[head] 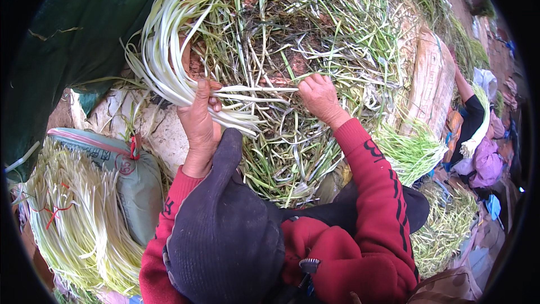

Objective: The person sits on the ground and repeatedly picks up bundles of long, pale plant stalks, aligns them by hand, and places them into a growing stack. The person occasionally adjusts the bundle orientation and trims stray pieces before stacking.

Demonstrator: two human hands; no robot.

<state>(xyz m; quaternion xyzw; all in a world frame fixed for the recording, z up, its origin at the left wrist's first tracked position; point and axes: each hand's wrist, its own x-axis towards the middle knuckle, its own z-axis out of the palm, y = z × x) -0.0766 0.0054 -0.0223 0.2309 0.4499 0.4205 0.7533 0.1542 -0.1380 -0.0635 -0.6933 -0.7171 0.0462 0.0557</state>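
My left hand (200, 122) is closed around a bunch of long white-stemmed garlic chives or similar greens (158, 59). The pale leaves arc up and away from the fist, while the cut white ends (240, 114) fan out to its right. With bent fingers, my right hand (318, 97) pinches the tip of one stem (270, 89) that stretches across from the bunch. Beneath both hands spreads a litter of loose green and withered leaves (291, 152).
Tied pale greens (84, 219) lie at left beside a stuffed grey-green sack (141, 194). Dark green cloth (84, 29) hangs upper left. At right are a long whitish sack (428, 80), a green bundle (413, 152) and another person (466, 122) near a white-stemmed bunch (479, 126).
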